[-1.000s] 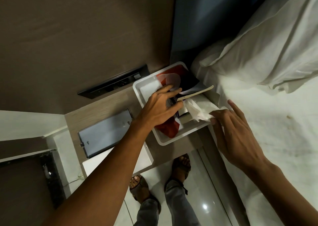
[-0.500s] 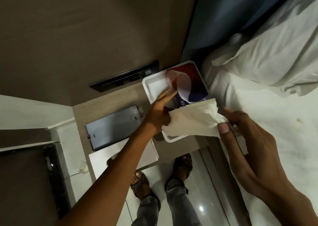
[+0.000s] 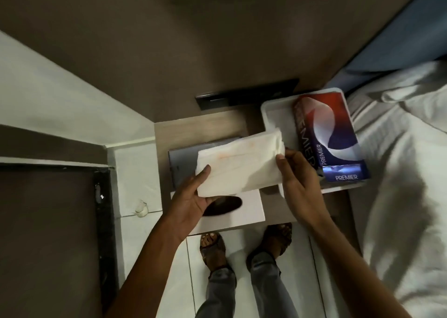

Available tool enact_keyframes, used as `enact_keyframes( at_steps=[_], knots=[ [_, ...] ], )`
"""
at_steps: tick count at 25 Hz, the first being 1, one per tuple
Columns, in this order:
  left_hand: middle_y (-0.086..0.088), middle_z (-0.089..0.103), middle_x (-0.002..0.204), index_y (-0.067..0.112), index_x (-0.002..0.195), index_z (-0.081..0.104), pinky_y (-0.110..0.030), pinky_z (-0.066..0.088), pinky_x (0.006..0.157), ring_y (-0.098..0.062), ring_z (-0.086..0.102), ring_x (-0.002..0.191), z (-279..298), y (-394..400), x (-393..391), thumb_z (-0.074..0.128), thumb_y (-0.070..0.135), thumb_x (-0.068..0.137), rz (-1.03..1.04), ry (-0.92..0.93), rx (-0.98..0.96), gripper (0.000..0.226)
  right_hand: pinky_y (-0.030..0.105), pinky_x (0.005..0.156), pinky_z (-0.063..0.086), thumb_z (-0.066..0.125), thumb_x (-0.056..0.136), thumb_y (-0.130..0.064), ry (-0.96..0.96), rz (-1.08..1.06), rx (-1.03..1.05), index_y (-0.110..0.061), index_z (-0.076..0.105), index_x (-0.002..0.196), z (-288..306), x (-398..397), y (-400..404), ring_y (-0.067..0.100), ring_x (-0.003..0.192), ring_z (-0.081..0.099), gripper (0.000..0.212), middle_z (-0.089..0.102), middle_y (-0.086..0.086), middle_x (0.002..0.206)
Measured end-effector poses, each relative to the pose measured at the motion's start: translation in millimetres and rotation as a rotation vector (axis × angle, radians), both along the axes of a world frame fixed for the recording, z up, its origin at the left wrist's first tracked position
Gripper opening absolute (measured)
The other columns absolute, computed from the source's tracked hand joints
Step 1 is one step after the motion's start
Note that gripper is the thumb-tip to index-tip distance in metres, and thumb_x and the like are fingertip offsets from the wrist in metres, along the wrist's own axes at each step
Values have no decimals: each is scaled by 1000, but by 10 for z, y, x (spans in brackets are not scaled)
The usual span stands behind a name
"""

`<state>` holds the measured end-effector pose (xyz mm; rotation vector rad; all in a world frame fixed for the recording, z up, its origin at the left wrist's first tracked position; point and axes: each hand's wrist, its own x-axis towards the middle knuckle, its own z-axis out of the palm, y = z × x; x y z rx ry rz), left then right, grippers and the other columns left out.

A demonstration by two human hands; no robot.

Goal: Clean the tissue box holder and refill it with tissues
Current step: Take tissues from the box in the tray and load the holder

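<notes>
A thick stack of white tissues [image 3: 239, 164] hangs above the bedside shelf, held at both ends. My left hand [image 3: 193, 196] grips its near left corner from below, and my right hand [image 3: 298, 179] pinches its right end. Under the stack lies the white tissue box holder lid [image 3: 251, 211] with a dark oval slot [image 3: 223, 207]. A grey flat panel [image 3: 181, 159] lies behind the lid, partly hidden by the tissues. To the right a red, white and blue Premier tissue carton [image 3: 331, 136] lies in a white tray [image 3: 273, 114].
The wooden shelf [image 3: 200, 129] ends at a brown wall with a black socket strip [image 3: 246, 93]. A bed with white sheets [image 3: 399, 172] borders the right side. My feet in sandals [image 3: 214, 245] stand on white floor tiles below the shelf edge.
The tissue stack has come out of the tray area and moved left over the lid. Both hands now hold it spread between them. The carton is left in the tray.
</notes>
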<state>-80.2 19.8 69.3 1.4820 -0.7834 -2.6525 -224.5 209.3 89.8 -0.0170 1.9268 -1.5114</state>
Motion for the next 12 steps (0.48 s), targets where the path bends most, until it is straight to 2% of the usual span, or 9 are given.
enact_keyframes(
  at_steps=[2,3,6,9,12],
  knots=[
    [-7,75,132,16,135,68,-37,64,92,-23,71,126,-124,-155,148,69,17,98,-68,-76,-183,38,35,86,64,54,107,-37,-33,51,49,-24,63,127,-265,77,-185,4,106,71,26,72,-20,111],
    [-6,76,130,18,132,70,-38,64,93,-23,71,125,-180,-236,200,71,17,97,-88,-125,-254,35,34,88,63,54,107,-37,-50,72,73,-23,63,128,-384,106,-280,8,106,71,27,72,-14,112],
    [-5,76,129,21,132,71,-48,59,104,-23,71,124,-367,-459,297,77,24,95,-108,-261,-384,38,21,81,62,59,103,-43,-56,131,138,-24,66,125,-651,124,-546,1,97,72,29,73,-8,112],
    [-4,77,123,20,127,73,-51,58,105,-23,73,118,-557,-613,263,79,29,94,-151,-330,-473,35,16,75,60,68,99,-41,4,190,194,-17,71,122,-834,63,-724,-3,88,74,34,77,-10,103],
    [-2,78,120,20,123,74,-42,58,104,-19,73,115,-743,-735,200,78,31,95,-197,-344,-538,31,9,66,56,74,96,-33,56,227,265,-19,71,116,-1006,-63,-829,0,87,73,25,75,-11,97]
  ],
)
